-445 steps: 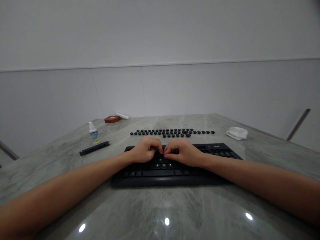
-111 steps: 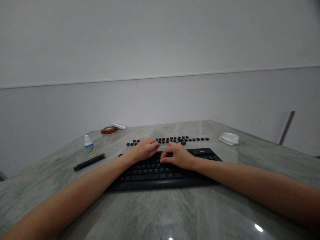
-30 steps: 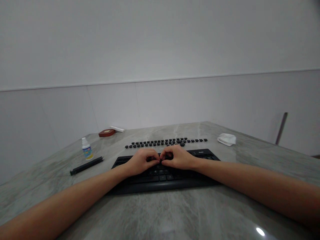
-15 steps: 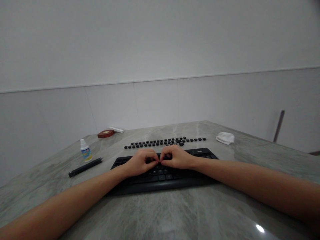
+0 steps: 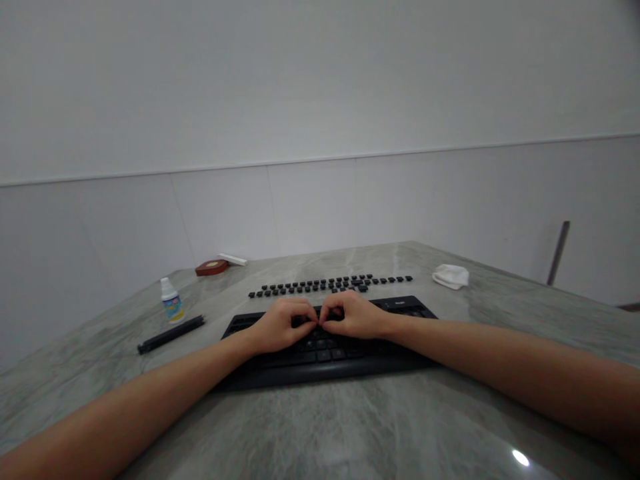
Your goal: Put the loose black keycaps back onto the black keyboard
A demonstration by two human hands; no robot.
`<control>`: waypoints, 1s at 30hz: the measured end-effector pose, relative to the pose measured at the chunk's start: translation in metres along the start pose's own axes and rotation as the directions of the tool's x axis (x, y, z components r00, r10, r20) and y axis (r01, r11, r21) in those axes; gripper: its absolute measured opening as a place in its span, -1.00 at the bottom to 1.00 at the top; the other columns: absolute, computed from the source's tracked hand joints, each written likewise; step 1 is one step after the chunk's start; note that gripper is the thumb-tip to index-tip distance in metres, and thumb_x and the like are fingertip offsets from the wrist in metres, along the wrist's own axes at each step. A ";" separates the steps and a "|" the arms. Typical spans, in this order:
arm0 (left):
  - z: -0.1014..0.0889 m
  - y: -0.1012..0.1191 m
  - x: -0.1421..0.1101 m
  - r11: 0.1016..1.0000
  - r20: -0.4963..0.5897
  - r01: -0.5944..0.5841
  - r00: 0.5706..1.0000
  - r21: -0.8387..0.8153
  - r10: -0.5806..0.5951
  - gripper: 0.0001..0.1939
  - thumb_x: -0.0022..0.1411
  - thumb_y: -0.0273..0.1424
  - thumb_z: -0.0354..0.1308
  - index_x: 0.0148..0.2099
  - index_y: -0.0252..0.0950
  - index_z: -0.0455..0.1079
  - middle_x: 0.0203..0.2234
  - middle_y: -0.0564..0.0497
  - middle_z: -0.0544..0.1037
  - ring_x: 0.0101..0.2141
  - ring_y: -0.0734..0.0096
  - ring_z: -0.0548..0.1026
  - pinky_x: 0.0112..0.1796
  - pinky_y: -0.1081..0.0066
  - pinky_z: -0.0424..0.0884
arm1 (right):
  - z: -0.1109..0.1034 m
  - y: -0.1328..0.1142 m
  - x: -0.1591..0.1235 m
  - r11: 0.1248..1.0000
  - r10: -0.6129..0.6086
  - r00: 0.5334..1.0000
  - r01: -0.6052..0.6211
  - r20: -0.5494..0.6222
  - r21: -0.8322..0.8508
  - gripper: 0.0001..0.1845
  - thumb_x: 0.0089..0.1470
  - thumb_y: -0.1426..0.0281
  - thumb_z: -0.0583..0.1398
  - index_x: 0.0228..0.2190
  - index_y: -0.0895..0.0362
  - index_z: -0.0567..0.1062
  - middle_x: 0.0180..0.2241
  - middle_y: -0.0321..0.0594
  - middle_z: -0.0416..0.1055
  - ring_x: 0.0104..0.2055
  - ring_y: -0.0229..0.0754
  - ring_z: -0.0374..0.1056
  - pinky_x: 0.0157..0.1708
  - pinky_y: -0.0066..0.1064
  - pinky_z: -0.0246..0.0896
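A black keyboard (image 5: pixel 325 371) lies on the grey marbled table in front of me. Over the middle of its keys, my left hand (image 5: pixel 286 325) is closed, thumb and index finger pinched together. My right hand (image 5: pixel 353 317) mirrors it in a pinch, and the fingertips of both hands meet. Whatever sits between the fingertips is too small and hidden to make out. My hands cover much of the key field; several keys show below them. Beyond the keyboard, loose black keycaps (image 5: pixel 309 287) stand in rows on the table.
To the left are a small white spray bottle (image 5: pixel 173 305) with a blue and yellow label and a black bar-shaped piece (image 5: pixel 171 335). A reddish-brown box (image 5: pixel 211 268) and a white strip (image 5: pixel 233 259) lie at the back. A white cloth (image 5: pixel 451 276) lies right.
About four seconds ago my left hand was farther up the keyboard, apart from the right; since then it has come down and their fingertips have met. Over the last second both stay nearly still.
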State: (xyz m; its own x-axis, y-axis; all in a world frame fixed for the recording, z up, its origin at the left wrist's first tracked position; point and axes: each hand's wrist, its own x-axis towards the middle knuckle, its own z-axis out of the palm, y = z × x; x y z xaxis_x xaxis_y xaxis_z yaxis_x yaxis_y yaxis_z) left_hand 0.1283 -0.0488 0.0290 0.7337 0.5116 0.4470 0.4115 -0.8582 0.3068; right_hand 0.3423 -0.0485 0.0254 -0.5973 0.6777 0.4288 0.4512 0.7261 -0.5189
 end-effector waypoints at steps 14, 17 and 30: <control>0.000 0.002 0.000 1.000 -0.013 0.013 1.000 0.017 -0.013 -0.87 0.23 -0.48 0.10 -0.28 -0.32 0.50 -0.42 0.02 0.54 -0.39 0.44 0.47 -0.27 0.46 0.37 | 0.002 0.004 0.000 1.000 -0.014 0.999 0.014 -0.036 -0.005 -0.87 -0.15 0.56 0.27 -0.46 0.18 0.61 -0.55 -0.35 0.39 -0.49 -0.33 0.22 -0.43 -0.52 0.07; 0.000 0.001 -0.001 1.000 -0.010 0.011 1.000 0.016 -0.011 -0.87 0.24 -0.47 0.10 -0.28 -0.31 0.50 -0.42 0.02 0.54 -0.39 0.44 0.47 -0.27 0.47 0.37 | 0.002 0.004 0.001 1.000 -0.007 0.999 0.007 -0.034 0.004 -0.88 -0.14 0.55 0.27 -0.46 0.19 0.62 -0.56 -0.35 0.38 -0.50 -0.33 0.21 -0.45 -0.51 0.06; 0.001 -0.002 0.000 1.000 -0.008 -0.014 1.000 -0.005 0.014 -0.86 0.24 -0.49 0.11 -0.26 -0.32 0.52 -0.38 -0.01 0.58 -0.35 0.42 0.51 -0.21 0.43 0.41 | 0.003 0.007 0.001 0.997 -0.080 0.996 0.079 -0.030 -0.024 -0.88 -0.11 0.54 0.25 -0.47 0.18 0.61 -0.54 -0.31 0.44 -0.48 -0.30 0.29 -0.43 -0.51 0.14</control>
State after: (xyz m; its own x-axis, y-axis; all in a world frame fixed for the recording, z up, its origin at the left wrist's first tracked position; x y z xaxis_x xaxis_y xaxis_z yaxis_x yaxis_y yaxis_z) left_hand 0.1276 -0.0472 0.0277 0.7349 0.4998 0.4584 0.3985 -0.8652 0.3044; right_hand 0.3429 -0.0434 0.0195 -0.6116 0.6208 0.4905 0.4182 0.7799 -0.4657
